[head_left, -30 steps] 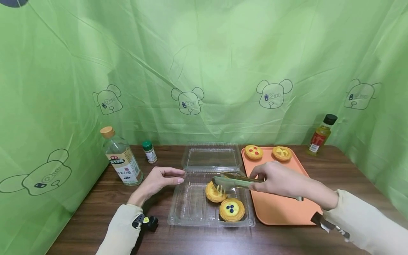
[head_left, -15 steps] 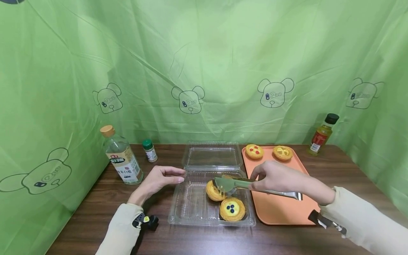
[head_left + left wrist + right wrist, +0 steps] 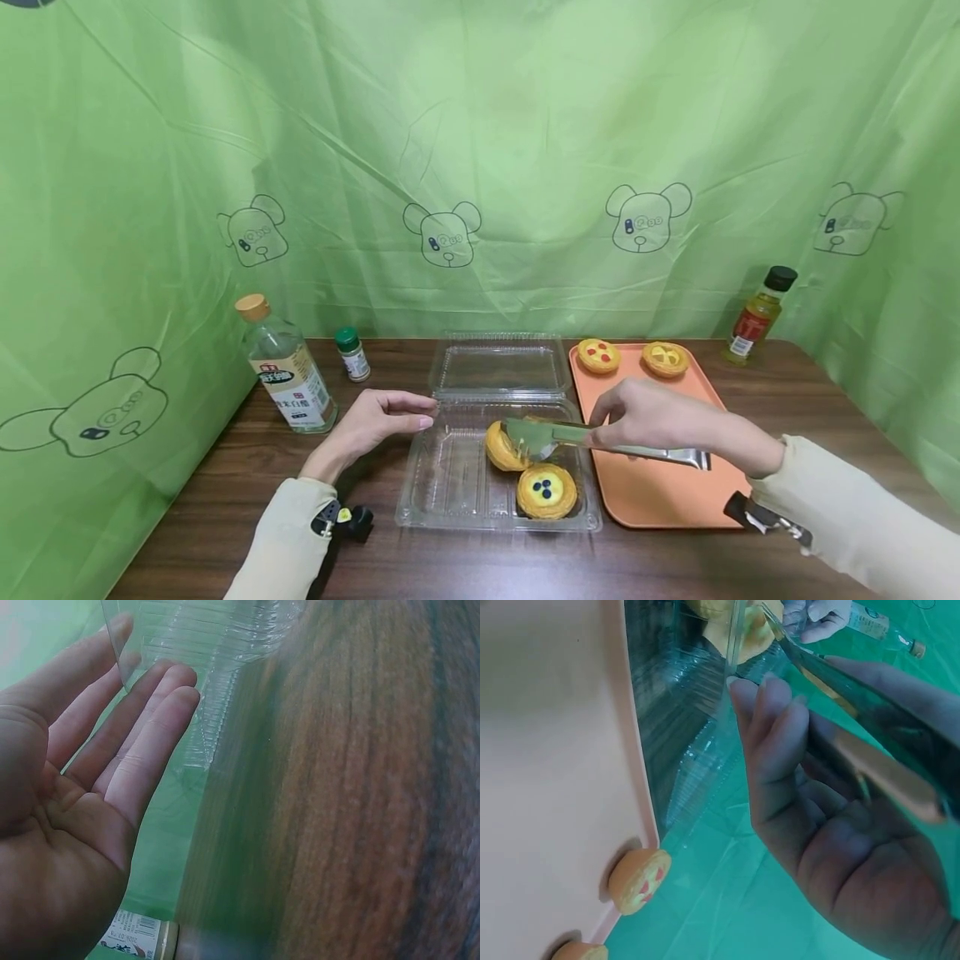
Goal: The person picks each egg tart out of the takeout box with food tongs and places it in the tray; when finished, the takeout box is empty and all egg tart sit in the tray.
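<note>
My right hand (image 3: 648, 412) grips metal food tongs (image 3: 585, 433) over the clear plastic container (image 3: 450, 492). The tongs' slotted ends are around an egg tart (image 3: 501, 450), which is tilted, its left side raised. Against it sits a second tart (image 3: 547, 492), topped with three blueberries. In the right wrist view the tongs (image 3: 840, 682) lead from the fingers to the yellow tart (image 3: 750, 637). My left hand (image 3: 378, 421) has its thumb and fingers extended, tips at the container's back left corner; in the left wrist view its fingertips overlap the clear plastic edge (image 3: 122, 667).
An orange tray (image 3: 660, 500) on the right bears two tarts at its back, one with red pieces (image 3: 597, 357) and one plain yellow (image 3: 664, 360). The container's lid (image 3: 498, 371) lies opened behind. Bottles (image 3: 292, 375) (image 3: 757, 321) and a green-capped jar (image 3: 352, 357) stand around.
The tart at the tongs has tilted further, its left side rising while its topping turns toward the tongs. The left hand stays where it was; the right has hardly moved.
</note>
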A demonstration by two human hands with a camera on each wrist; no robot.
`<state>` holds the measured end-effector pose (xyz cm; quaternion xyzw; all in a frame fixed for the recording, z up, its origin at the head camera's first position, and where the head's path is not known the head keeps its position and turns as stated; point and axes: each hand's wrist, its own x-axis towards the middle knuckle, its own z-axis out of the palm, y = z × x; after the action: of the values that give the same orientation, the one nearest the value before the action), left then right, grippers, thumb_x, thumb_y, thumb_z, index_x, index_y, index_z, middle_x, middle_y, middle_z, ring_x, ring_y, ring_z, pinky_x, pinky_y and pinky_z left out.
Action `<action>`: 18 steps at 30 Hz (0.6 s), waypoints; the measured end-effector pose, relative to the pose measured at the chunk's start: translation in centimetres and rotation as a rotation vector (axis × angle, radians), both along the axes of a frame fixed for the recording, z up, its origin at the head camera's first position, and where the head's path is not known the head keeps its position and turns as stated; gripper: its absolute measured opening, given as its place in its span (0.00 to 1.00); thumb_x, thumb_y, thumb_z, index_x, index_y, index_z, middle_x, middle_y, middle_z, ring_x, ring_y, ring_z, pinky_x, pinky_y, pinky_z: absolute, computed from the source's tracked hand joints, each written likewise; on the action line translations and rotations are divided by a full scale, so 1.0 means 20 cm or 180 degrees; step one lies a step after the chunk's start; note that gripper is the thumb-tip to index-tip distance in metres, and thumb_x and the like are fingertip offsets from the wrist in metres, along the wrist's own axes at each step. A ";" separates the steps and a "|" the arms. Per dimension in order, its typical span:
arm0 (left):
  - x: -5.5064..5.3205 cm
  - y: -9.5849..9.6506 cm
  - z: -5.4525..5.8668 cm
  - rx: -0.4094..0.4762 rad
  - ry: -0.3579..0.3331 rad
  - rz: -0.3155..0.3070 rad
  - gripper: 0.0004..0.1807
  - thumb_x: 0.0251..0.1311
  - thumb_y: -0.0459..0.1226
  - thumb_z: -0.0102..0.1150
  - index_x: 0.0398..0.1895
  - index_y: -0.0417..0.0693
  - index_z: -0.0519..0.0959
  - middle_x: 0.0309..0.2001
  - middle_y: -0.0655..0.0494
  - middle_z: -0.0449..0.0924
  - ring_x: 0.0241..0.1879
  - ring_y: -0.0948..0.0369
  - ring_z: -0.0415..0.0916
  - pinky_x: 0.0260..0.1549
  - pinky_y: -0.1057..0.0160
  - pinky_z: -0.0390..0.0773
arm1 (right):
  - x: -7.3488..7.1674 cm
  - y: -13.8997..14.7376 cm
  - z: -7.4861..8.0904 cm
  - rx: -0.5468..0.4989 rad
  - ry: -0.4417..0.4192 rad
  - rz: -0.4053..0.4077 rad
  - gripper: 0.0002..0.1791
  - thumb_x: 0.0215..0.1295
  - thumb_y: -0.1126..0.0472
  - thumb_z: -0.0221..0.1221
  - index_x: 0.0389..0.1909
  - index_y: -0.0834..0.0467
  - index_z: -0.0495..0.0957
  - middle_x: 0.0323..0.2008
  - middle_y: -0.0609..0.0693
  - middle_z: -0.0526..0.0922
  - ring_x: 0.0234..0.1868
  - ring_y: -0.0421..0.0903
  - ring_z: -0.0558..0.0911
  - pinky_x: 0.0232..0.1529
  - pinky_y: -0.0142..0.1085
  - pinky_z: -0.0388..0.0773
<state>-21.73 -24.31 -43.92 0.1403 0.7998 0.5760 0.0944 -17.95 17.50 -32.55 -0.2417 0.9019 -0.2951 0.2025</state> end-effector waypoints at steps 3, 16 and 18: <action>0.00 0.00 0.00 -0.0008 -0.0011 0.0008 0.21 0.62 0.40 0.78 0.57 0.45 0.89 0.53 0.51 0.89 0.54 0.57 0.85 0.50 0.60 0.85 | 0.00 0.00 0.02 0.0028 0.0020 -0.0009 0.10 0.67 0.52 0.69 0.40 0.55 0.88 0.23 0.44 0.84 0.22 0.42 0.81 0.28 0.37 0.77; 0.00 0.00 0.00 -0.0006 -0.0010 0.0018 0.21 0.62 0.40 0.78 0.57 0.45 0.89 0.53 0.51 0.89 0.54 0.56 0.85 0.50 0.60 0.85 | 0.00 -0.06 -0.03 0.0001 -0.0041 -0.0030 0.12 0.65 0.51 0.72 0.41 0.55 0.88 0.28 0.43 0.87 0.25 0.42 0.84 0.34 0.40 0.82; 0.00 0.00 0.00 -0.0011 -0.0010 0.0011 0.21 0.62 0.40 0.78 0.57 0.45 0.89 0.53 0.51 0.89 0.54 0.56 0.85 0.50 0.60 0.85 | -0.01 -0.07 -0.04 -0.0016 -0.0051 -0.0011 0.11 0.65 0.51 0.72 0.40 0.54 0.88 0.29 0.42 0.86 0.27 0.41 0.83 0.34 0.39 0.81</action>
<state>-21.71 -24.34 -43.90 0.1378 0.8009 0.5750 0.0949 -18.10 16.15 -33.39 -0.2383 0.8999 -0.2996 0.2087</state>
